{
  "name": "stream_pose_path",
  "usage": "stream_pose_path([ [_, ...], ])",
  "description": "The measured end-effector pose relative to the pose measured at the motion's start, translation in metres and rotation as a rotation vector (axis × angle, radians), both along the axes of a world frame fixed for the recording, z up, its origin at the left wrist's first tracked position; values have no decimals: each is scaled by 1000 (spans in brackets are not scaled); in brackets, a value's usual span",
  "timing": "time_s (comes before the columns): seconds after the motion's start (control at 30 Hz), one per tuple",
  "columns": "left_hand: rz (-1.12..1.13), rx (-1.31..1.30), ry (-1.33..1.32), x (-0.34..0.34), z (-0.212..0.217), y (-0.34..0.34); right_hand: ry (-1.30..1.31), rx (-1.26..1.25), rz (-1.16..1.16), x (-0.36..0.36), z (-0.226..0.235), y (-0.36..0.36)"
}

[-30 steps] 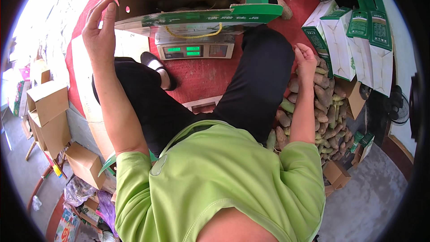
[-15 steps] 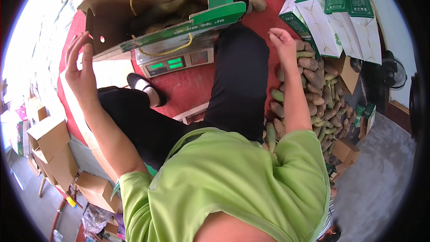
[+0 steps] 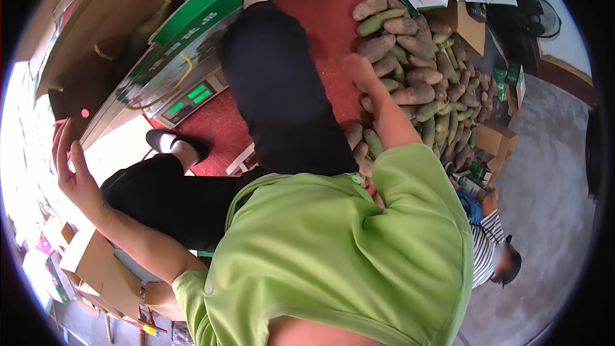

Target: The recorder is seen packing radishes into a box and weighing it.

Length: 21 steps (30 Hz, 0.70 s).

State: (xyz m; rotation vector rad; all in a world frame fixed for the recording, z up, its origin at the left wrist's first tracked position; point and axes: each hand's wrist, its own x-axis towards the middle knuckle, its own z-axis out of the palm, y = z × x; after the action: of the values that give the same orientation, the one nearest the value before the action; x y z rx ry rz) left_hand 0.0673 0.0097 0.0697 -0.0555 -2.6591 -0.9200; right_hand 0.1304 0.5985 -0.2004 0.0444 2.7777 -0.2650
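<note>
View is being swung toward elongated brown-green tubers (image 3: 416, 94), within reach of blurred right hand (image 3: 361, 70), grip indiscernible; left hand (image 3: 81, 178) spread.

White glare floods the left edge, the rim bends, and the right grip (image 3: 360, 70) seems motion-blurred.

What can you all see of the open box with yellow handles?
The box looks like cardboard: brown inside, green and pale outside, with yellow rope handles and a round hole in one end. Its open top shows shadowed, elongated contents. It slants across the view, apparently resting on a scale. The left grip is close to its near end; contact is unclear.
</note>
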Motion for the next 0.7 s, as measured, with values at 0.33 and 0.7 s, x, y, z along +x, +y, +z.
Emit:
stream_pose_path([
  [0.33,130,-24,-34,1,-3,-5,-358,-95,-578,194,-51,8],
  [0.7,160,124,36,-12,-18,3,-252,248,-878,163,-10,73],
])
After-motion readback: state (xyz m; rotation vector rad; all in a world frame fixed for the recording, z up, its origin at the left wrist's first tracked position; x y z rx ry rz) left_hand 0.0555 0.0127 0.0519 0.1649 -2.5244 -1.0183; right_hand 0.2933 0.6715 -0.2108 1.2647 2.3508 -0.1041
